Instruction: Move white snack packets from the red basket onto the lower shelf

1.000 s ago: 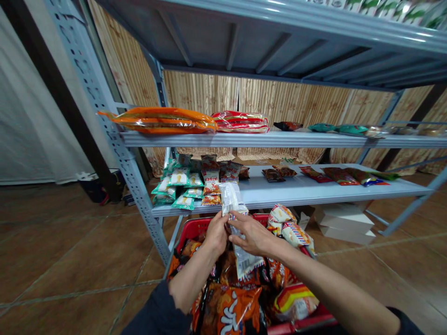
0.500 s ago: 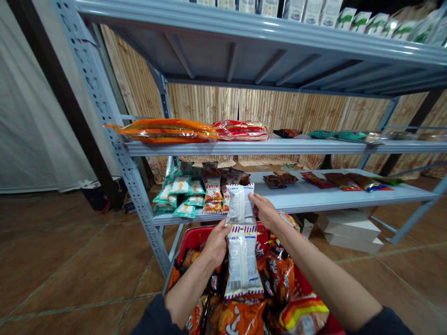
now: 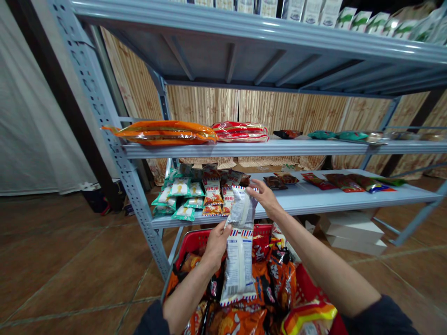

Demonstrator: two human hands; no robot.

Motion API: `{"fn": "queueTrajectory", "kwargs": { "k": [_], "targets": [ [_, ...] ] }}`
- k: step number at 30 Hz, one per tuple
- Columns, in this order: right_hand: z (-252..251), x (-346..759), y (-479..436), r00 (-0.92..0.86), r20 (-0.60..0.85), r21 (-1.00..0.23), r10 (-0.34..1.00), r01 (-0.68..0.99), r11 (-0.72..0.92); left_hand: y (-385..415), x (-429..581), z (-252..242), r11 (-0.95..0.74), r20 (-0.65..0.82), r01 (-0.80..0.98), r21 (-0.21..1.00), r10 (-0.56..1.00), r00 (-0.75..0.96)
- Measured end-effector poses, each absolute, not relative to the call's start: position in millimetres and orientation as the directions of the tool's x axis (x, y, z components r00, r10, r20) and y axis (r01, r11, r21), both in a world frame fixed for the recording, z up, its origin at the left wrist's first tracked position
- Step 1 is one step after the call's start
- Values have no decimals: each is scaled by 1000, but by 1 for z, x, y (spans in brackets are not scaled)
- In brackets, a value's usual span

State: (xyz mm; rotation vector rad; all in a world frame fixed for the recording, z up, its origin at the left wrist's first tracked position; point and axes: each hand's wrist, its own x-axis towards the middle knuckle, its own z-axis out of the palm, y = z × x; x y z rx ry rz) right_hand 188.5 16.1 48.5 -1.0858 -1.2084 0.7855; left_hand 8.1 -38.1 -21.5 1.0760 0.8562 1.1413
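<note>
A joined strip of white snack packets (image 3: 238, 260) with red-and-blue striped edges hangs between my hands, its printed back facing me. My left hand (image 3: 215, 242) pinches the strip at its left side, near the seam between the two packets. With closed fingers, my right hand (image 3: 263, 197) grips the upper packet at its top right corner. Below the strip is a red basket (image 3: 190, 242) filled with orange and black snack bags (image 3: 279, 270). Just beyond my hands, similar striped packets (image 3: 212, 190) and green-and-white packets (image 3: 180, 187) are piled on the lower shelf.
A blue metal rack (image 3: 223, 150) spans the view, its perforated post (image 3: 139, 223) standing left of the basket. Orange bags (image 3: 167, 132) and red bags (image 3: 240, 131) lie on the middle shelf. White boxes (image 3: 351, 230) sit under the lower shelf at right.
My right hand has risen slightly, tilting the top of the upper packet to the right. The lower packet has swung a little left and down.
</note>
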Motion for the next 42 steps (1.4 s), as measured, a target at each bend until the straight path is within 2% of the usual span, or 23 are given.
{"fn": "queueTrajectory", "kwargs": {
  "k": [2, 3, 5, 8, 11, 15, 20, 22, 24, 26, 28, 30, 34, 39, 42],
  "targets": [
    [66, 193, 22, 112, 464, -869, 879, 250, 427, -36, 9, -22, 68, -9, -256, 964, 974, 225],
    [74, 195, 24, 18, 464, -840, 885, 326, 434, -35, 9, -23, 74, -16, -252, 965, 974, 224],
    [88, 196, 27, -165, 372, -812, 913, 419, 406, -33, 10, -26, 82, -26, -247, 966, 975, 221],
    [98, 193, 32, -297, 263, -800, 918, 464, 379, -30, 10, -32, 79, -27, -235, 969, 976, 216],
    [91, 187, 39, -288, 308, -754, 907, 508, 417, -29, 8, -37, 68, -17, -221, 973, 975, 224],
    [72, 183, 52, -156, 447, -683, 881, 577, 449, -28, 4, -39, 80, -31, -215, 973, 975, 222],
    [62, 185, 60, -105, 521, -633, 847, 618, 467, -21, -1, -39, 168, -95, -303, 938, 966, 240],
    [59, 189, 59, -10, 545, -683, 839, 575, 450, -16, -3, -39, 184, -105, -368, 911, 969, 226],
    [51, 194, 55, 110, 482, -796, 869, 470, 382, -10, -6, -39, 196, -109, -424, 885, 970, 219],
    [38, 197, 48, 126, 283, -923, 951, 306, 235, -5, -6, -38, 209, -114, -456, 865, 967, 226],
    [22, 196, 40, 16, 44, -988, 999, 148, 41, -3, -6, -38, 221, -114, -469, 855, 963, 245],
    [7, 194, 34, -22, -50, -999, 999, -16, -50, -2, -5, -38, 245, -123, -464, 851, 953, 278],
    [-15, 188, 26, 29, -52, -989, 998, -139, -47, -3, -1, -36, 297, -172, -452, 841, 939, 297],
    [-29, 188, 17, -132, -80, -977, 988, -187, -104, 0, 4, -28, 291, -185, -458, 840, 947, 261],
    [-34, 188, 16, -93, -44, -980, 995, -190, -61, 3, 5, -28, 304, -189, -470, 829, 942, 277]
  ]
}}
